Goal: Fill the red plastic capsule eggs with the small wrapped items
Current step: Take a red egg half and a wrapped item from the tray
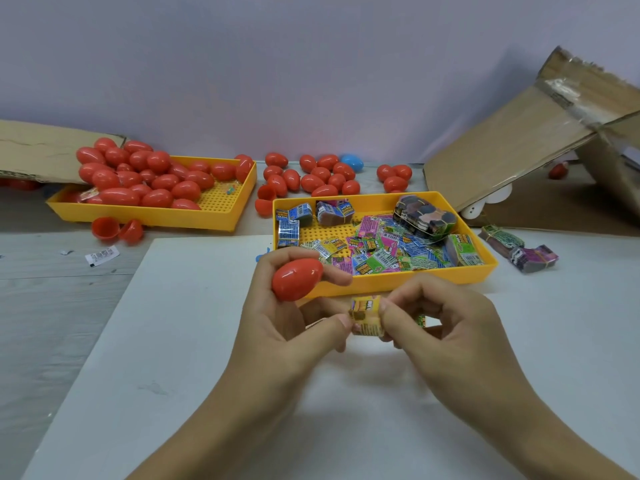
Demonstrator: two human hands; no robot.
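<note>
My left hand [277, 327] holds a closed red capsule egg [297, 278] in its upper fingers, while its thumb pinches the left edge of a small yellow wrapped item [365, 315]. My right hand [440, 327] pinches the same item from the right, and a bit of a green wrapper [420, 320] shows inside its curled fingers. Just behind the hands, a yellow tray [391, 282] holds several colourful wrapped items [381, 251]. Many red eggs [138, 174] fill a second yellow tray [152, 213] at the back left.
Loose red eggs [311, 176] and one blue egg [351, 162] lie at the back by the wall. Open red egg halves [116, 229] sit before the left tray. Banded wrapper bundles [519, 251] lie right of the near tray. A tilted cardboard box [540, 140] stands at right, a cardboard flap [41, 150] at left.
</note>
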